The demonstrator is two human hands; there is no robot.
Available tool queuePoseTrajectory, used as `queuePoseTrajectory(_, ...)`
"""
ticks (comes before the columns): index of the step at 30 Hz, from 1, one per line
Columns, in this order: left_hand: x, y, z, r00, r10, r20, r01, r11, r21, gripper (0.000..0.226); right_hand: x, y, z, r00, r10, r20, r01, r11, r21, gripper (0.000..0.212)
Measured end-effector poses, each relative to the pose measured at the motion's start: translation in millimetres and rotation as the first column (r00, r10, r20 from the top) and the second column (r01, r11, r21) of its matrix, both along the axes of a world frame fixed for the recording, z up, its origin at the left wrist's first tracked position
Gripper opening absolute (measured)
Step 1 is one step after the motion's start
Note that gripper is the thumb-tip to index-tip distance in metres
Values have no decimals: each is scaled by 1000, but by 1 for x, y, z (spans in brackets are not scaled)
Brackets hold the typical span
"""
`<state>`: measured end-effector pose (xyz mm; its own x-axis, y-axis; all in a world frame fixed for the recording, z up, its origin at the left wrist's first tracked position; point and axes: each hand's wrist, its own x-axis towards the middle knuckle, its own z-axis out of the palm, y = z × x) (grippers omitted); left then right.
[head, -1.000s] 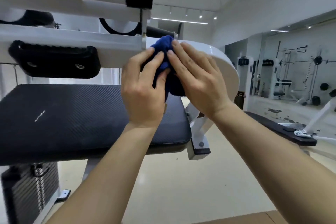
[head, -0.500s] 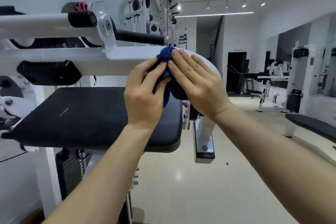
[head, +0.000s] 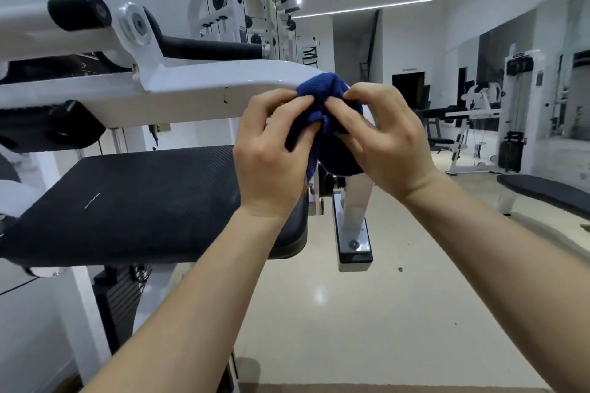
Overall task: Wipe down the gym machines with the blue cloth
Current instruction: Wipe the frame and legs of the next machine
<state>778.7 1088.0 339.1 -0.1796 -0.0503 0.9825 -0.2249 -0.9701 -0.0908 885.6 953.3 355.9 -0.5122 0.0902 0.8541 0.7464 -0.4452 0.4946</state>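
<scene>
While working the rounded end of the beam [head: 198, 91], holding the cloth [head: 321, 88] bunched over that curve rather than spread flat; probably wadded so as to wrap the bend and give a thick pad to press on; pinching its near fold with the left hand [head: 271, 166], with thumb and fingertips curled into the fabric; pinching from the other side with the right hand [head: 391, 143], with fingers [head: 344, 110] bent and tips dug into the wad; both hands close together, likely to steady or regrip; cannot tell which; letting the lower part hang below the beam, near the end of the seat [head: 143, 201]; cannot tell whether touching; judged early in the task, with seat, long beam and far machines [head: 475, 96] seemingly yet to wipe.
</scene>
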Motion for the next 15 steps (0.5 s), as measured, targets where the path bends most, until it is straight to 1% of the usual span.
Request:
queuePoseTrajectory(2,8,-5,-3,998,-53,24,54,997,-57,21,2,-4,-4,999,12,-46,-12,1000,3,18)
queuePoseTrajectory(6,34,-20,-19,983,-173,68,184,958,-218,19,13,-10,-17,974,81,-214,-74,996,39,13)
queuePoseTrajectory(8,47,-27,-33,967,-250,43,251,918,-309,18,20,-12,-32,950,73,-304,-56,996,64,10)
queuePoseTrajectory(10,57,-32,-45,950,-310,-21,280,883,-375,18,27,-16,-49,924,36,-382,-14,998,61,7)
queuePoseTrajectory(12,61,-34,-52,934,-350,-69,290,858,-424,19,30,-19,-61,870,62,-489,-42,998,53,10)
queuePoseTrajectory(15,62,-36,-52,903,-421,-83,327,801,-501,20,23,-20,-66,733,203,-649,-182,978,100,20)
